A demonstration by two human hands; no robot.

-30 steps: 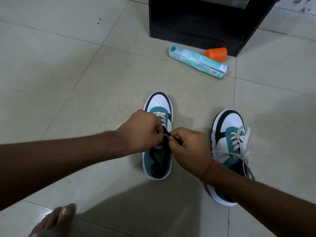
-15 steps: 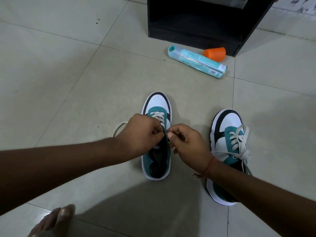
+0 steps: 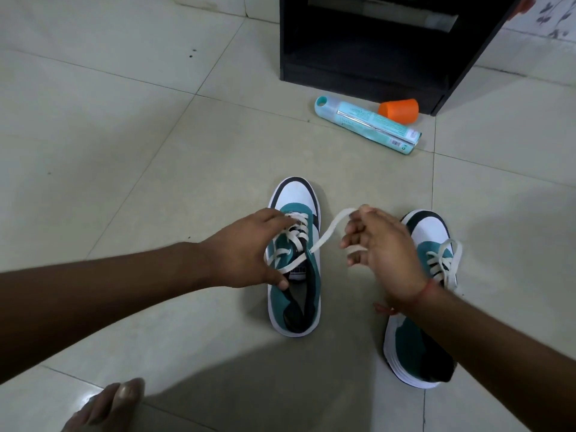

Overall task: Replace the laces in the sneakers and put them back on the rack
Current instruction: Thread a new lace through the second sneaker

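Observation:
Two teal, white and black sneakers stand on the tiled floor. The left sneaker point(image 3: 296, 294) is partly laced with a white lace point(image 3: 330, 229). My left hand point(image 3: 246, 251) grips that sneaker's left side, thumb at the collar and fingers over the eyelets. To the right of the shoe, my right hand point(image 3: 380, 241) pinches the free lace end, which runs taut from the top eyelet. The right sneaker point(image 3: 427, 307) is laced, and my right forearm hides part of it. The black rack point(image 3: 374, 42) stands at the top.
A teal spray can point(image 3: 367, 124) lies on the floor in front of the rack, with an orange cap point(image 3: 399, 111) beside it. My bare foot point(image 3: 106, 406) shows at the bottom left. Light floor tiles surround the shoes.
My right hand has pulled the lace end out to the right and up, away from the shoe. My left hand has shifted from pinching at the eyelet to holding the shoe's side.

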